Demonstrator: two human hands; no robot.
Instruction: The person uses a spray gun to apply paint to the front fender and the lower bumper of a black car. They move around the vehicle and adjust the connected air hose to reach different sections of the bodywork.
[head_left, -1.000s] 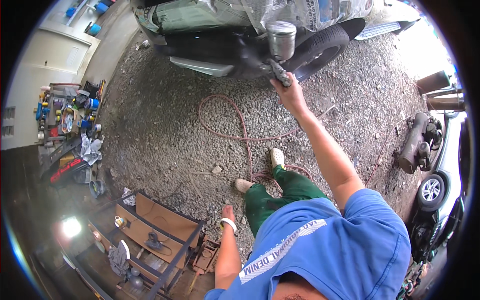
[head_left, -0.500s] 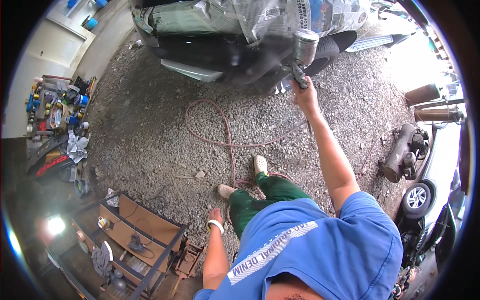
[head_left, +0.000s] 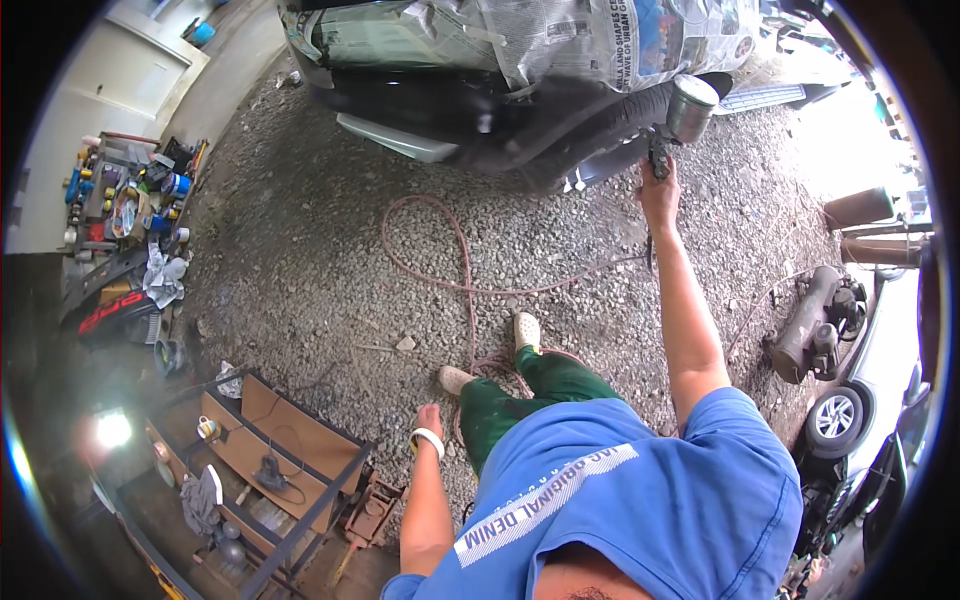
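Taking the middle of the view as the clock's centre, the right hand (head_left: 660, 195) is at 2 o'clock, closed firmly around the grip of a spray gun (head_left: 659, 155). The arm is extended, probably so that the gun comes near the dark lower bodywork (head_left: 430, 100) of a vehicle at 12 o'clock. The gun's cup (head_left: 692, 108) leans toward 1 o'clock from the hand; it sits above the grip, I suppose so that its content can flow down by its own weight. The left hand (head_left: 428, 420), at 7 o'clock, hangs low and apart from the work, perhaps for balance. No object shows in it, but how far its fingers are open I cannot tell.

Printed newspaper (head_left: 560, 40) covers the upper bodywork, likely as protection. A hose (head_left: 520, 292) makes a loose loop, which seems to give free length for reaching; its upper end goes close beneath the right hand.

About materials: the cup is a rounded cylinder of dull silver metal, the bodywork is smooth and curved, and the paper is creased. The hose is thin and pinkish, lying on rough grey gravel (head_left: 300, 250).
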